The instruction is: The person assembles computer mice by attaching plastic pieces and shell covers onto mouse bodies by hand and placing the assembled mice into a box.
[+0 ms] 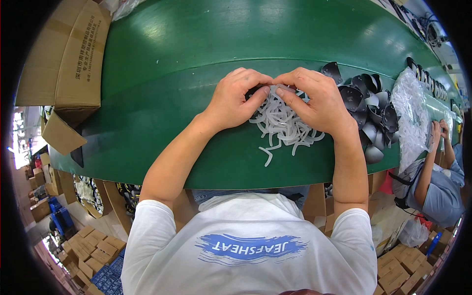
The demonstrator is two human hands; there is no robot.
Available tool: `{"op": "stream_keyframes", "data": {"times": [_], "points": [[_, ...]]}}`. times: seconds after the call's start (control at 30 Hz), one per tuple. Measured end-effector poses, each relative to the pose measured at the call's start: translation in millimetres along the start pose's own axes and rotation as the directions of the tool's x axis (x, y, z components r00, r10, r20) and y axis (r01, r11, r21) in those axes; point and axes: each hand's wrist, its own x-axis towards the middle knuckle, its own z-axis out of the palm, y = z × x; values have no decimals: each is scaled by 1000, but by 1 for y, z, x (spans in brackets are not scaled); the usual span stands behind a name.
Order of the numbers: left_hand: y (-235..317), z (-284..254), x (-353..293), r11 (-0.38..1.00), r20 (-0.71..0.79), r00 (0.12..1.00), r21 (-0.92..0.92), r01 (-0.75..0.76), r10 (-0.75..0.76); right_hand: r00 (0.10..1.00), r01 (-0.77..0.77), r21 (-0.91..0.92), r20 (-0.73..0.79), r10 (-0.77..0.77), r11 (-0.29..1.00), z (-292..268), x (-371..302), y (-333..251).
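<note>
Both of my hands meet over a pile of curved, translucent white plastic strips point(282, 123) on the green table. My left hand point(233, 98) is closed, with thumb and forefinger pinched on a dark piece point(252, 90) that is mostly hidden by the fingers. My right hand point(317, 98) pinches a pale strip point(286, 89) between thumb and forefinger, close to the left fingertips. Whether the strip and the dark piece touch cannot be made out. Right of my right hand lies a heap of black and grey curved plastic shells point(371, 105).
A large cardboard box point(81, 64) stands at the left of the green table point(162, 88). A clear plastic bag point(412, 115) lies beyond the shells, near a row of dark parts point(427, 81). At far right, another person's hands point(437, 132) work. Open cartons point(96, 196) sit below the table edge.
</note>
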Motion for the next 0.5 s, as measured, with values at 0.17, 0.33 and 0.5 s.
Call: {"op": "stream_keyframes", "data": {"times": [0.17,0.33,0.5], "points": [[0,-1,0,1000,1,1000,-3,-1,1,1000,2,0,-6,-2,1000,0,1,0],[1,-1,1,1000,9,1000,-8,7,-7,1000,-12,11,9,12,1000,0,1,-1],[1,-1,0,1000,5,1000,-7,0,0,1000,-18,15,11,18,1000,-1,0,-2]]}}
